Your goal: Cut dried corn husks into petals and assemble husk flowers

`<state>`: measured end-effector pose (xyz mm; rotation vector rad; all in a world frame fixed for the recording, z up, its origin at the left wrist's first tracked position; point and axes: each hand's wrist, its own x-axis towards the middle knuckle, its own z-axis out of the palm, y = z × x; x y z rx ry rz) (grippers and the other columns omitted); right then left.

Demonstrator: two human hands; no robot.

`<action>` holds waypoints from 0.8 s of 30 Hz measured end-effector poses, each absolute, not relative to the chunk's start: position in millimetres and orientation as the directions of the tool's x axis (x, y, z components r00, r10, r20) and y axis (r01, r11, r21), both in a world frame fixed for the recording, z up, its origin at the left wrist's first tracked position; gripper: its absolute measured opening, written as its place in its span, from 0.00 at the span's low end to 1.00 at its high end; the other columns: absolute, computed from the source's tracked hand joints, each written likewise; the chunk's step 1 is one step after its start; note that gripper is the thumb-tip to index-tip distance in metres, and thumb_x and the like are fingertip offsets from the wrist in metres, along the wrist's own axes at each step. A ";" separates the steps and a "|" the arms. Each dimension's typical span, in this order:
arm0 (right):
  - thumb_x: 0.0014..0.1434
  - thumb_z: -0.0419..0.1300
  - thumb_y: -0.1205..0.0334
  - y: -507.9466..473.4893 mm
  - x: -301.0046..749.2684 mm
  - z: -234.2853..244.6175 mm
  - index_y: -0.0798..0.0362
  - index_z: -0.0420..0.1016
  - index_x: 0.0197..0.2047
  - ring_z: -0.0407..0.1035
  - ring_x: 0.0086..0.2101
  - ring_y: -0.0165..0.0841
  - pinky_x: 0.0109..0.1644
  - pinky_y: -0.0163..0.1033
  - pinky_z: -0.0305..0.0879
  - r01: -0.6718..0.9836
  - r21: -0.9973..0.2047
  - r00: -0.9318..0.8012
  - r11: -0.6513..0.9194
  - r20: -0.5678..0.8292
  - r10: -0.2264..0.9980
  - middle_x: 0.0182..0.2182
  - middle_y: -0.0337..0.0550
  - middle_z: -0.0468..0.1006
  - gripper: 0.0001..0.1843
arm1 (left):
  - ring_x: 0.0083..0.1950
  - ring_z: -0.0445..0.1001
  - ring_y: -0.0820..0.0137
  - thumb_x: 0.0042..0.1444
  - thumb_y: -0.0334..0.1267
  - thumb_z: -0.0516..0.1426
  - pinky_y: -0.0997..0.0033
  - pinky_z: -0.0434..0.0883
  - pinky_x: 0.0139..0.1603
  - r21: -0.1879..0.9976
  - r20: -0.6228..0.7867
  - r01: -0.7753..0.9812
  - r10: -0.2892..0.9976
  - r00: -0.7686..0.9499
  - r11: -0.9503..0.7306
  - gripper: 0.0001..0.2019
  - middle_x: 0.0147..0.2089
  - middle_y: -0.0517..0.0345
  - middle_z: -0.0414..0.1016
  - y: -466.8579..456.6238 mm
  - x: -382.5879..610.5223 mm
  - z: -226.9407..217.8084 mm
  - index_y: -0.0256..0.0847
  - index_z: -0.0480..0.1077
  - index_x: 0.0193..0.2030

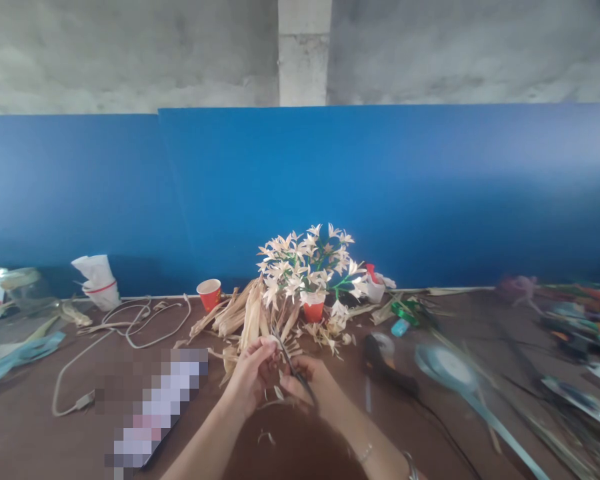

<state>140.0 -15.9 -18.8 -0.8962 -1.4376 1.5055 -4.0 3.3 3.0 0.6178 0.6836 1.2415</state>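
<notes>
My right hand (313, 387) is closed round the handles of a pair of scissors (289, 360), whose blades point up and to the left. Close beside the blades, my left hand (257, 369) pinches a small pale piece of dried husk (270, 341) between its fingertips. Whether the blades touch the piece I cannot tell. Behind both hands lies a heap of dried corn husks (253, 317). An orange paper cup (313, 310) just beyond holds a bunch of pale husk flowers (305, 263) on green stems. Small scraps (267, 437) lie on the table below my hands.
To the left are a pixelated flat device (160, 413), a white cable (130, 320), and a cup with white paper (100, 287). Another paper cup (209, 293) stands behind. At right lie a black glue gun (387, 367) with its cord and a light-blue ribbon roll (453, 367).
</notes>
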 end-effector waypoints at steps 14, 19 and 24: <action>0.45 0.65 0.51 -18.8 141.1 -7.4 0.55 0.65 0.26 0.53 0.14 0.20 0.16 0.27 0.50 0.014 -1.000 -0.372 0.025 0.018 0.928 0.15 0.29 0.61 0.17 | 0.20 0.65 0.82 0.39 0.33 0.66 0.84 0.62 0.23 0.767 -0.189 -0.583 0.963 0.194 0.268 0.10 0.19 0.64 0.69 4.7 -9.8 6.0 0.36 0.68 0.24; 0.45 0.64 0.50 -19.5 142.5 -2.5 0.55 0.64 0.26 0.51 0.13 0.21 0.15 0.27 0.49 0.065 -0.998 -0.370 -0.010 -0.034 0.928 0.13 0.28 0.60 0.18 | 0.20 0.64 0.82 0.39 0.33 0.65 0.83 0.61 0.22 0.792 -0.197 -0.543 0.958 0.208 0.281 0.10 0.19 0.64 0.68 5.0 -13.2 8.9 0.36 0.67 0.23; 0.44 0.65 0.51 -19.0 147.3 1.3 0.56 0.65 0.26 0.53 0.13 0.20 0.14 0.27 0.48 0.104 -0.994 -0.405 0.015 -0.029 0.914 0.15 0.30 0.62 0.18 | 0.21 0.65 0.81 0.39 0.32 0.65 0.83 0.61 0.23 0.821 -0.164 -0.507 0.959 0.229 0.261 0.09 0.19 0.64 0.68 9.0 -17.6 4.7 0.35 0.67 0.22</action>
